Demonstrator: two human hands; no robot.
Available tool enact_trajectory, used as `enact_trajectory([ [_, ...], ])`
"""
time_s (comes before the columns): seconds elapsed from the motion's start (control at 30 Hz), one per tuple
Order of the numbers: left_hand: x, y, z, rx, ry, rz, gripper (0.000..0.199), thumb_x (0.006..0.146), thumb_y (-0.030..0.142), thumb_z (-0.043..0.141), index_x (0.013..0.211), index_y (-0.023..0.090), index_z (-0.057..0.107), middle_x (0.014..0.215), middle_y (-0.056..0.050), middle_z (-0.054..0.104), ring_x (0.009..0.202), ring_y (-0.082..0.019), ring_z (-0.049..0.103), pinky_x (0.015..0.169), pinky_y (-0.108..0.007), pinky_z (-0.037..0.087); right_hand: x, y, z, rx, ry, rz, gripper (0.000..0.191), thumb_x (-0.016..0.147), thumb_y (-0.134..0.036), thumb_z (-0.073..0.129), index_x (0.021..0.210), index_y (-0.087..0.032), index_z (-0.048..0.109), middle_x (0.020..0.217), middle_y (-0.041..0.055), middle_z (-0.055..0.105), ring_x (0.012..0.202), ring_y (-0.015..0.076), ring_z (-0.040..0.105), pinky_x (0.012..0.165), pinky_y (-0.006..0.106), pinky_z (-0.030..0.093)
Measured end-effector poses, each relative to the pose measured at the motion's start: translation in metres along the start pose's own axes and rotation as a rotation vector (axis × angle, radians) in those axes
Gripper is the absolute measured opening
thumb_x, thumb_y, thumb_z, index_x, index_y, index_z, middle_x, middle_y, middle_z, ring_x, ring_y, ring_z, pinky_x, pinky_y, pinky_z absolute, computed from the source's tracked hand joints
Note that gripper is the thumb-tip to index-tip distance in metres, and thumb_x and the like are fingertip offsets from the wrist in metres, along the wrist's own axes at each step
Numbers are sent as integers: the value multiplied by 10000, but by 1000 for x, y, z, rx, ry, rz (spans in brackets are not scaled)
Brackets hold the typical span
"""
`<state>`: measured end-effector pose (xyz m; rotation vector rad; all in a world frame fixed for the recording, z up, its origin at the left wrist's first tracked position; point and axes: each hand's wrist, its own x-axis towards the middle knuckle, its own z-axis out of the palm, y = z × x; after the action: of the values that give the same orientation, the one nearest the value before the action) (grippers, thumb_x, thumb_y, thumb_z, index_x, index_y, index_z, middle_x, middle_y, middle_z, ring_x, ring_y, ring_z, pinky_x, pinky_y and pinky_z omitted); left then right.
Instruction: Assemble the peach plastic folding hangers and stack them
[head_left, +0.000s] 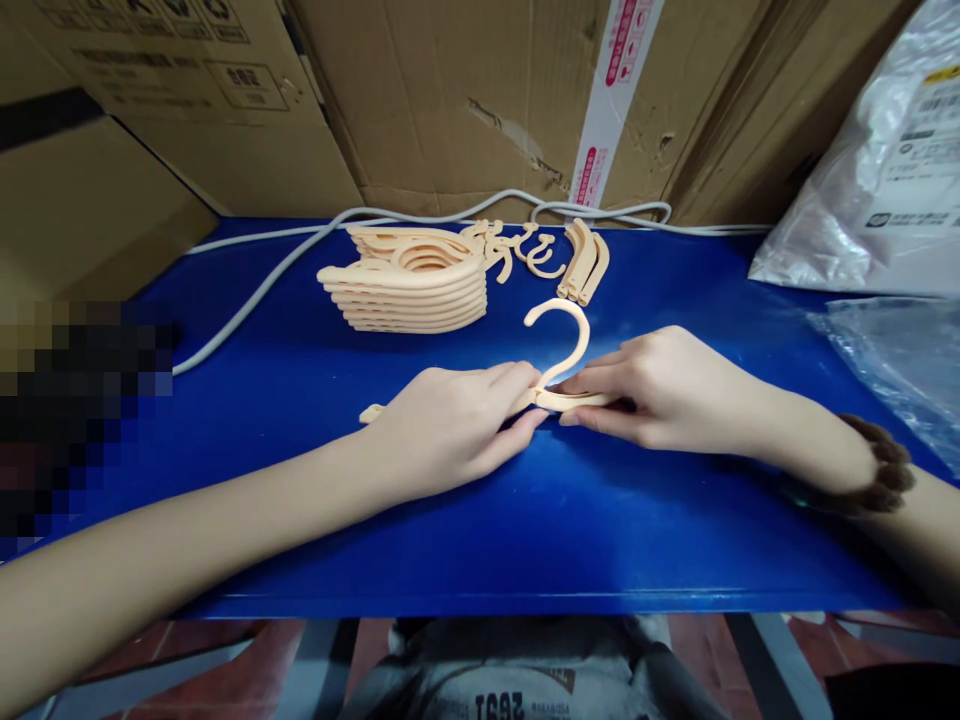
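Between my two hands is a cream plastic hanger [568, 402], its curved hook [583, 335] pointing up and away from me. My left hand [457, 420] is closed around the hanger's left arm, and that arm's tip sticks out past the knuckles. On the other side, my right hand [652, 390] pinches the right arm near the middle joint. Both hands cover much of the hanger. Behind it lie a stack of cream hangers [412, 300], a small heap of loose hooks [544, 258] and several curved arm pieces [585, 262].
A grey cable [277, 268] winds along the back of the blue table [480, 560]. Cardboard boxes [450, 100] stand behind it. Clear plastic packaging [862, 190] lies at the right. The far left is pixelated.
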<state>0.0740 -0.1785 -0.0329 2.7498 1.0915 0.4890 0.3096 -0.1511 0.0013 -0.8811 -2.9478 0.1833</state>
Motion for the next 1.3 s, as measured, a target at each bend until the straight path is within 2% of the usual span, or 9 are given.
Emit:
enact_trajectory([
  [0.2,1,-3,3,409,65,187,260,1026,306,369,884,163,533,659,-24,632,556,-169,623,466,-284,260,3,7,-1,-157,45,-31,394,952,-508,501,1000,-196,737,788,49,730,704,180,611,711,325,380],
  [0.3,1,-4,2,419,51,174,256,1034,294,345,901,166,522,654,-17,638,544,-157,628,447,-277,253,4,11,-3,-273,137,-38,518,918,-628,477,886,-184,741,796,72,710,853,242,608,856,427,383],
  [0.4,2,-5,2,380,8,115,258,1045,296,315,950,162,514,703,-24,679,570,-157,654,433,-266,239,1,12,-7,-369,310,2,540,871,-670,520,938,-180,738,966,105,708,1004,303,577,960,503,347],
  [0.5,2,-6,1,353,-26,54,248,1041,322,327,982,162,508,731,-34,701,584,-184,675,425,-257,223,-3,7,-12,-437,475,109,423,920,-551,528,982,-179,720,1082,134,683,1001,300,572,903,477,386],
  [0.57,2,-6,1,351,-40,28,245,1036,334,337,985,165,506,705,-31,694,565,-198,672,422,-254,215,-6,3,-13,-452,534,153,352,958,-463,495,945,-184,709,1003,133,686,905,258,589,797,421,417],
  [0.73,4,-5,-2,389,-77,-43,268,1031,362,329,996,167,509,647,-22,670,528,-180,657,421,-253,178,-5,-6,-5,-405,435,83,303,989,-346,434,949,-199,695,729,34,678,619,153,576,600,332,379],
  [0.9,5,-5,-2,374,-58,-17,290,1030,375,321,997,170,524,620,-10,651,508,-167,644,420,-258,156,-1,-4,5,-392,342,52,319,998,-353,418,1090,-184,673,854,41,729,701,155,642,637,310,391],
  [1.17,1,-6,0,366,102,124,323,1033,351,338,880,163,552,620,-19,653,474,-168,602,436,-260,201,2,1,9,-397,372,14,315,1010,-334,422,1112,-166,668,816,30,705,677,135,612,618,285,368],
  [1.3,0,-6,1,371,100,175,327,1040,351,347,876,160,556,603,-15,638,474,-157,593,440,-266,208,2,-1,9,-382,375,20,315,1016,-286,395,1098,-168,675,825,32,711,701,139,620,652,294,375],
])
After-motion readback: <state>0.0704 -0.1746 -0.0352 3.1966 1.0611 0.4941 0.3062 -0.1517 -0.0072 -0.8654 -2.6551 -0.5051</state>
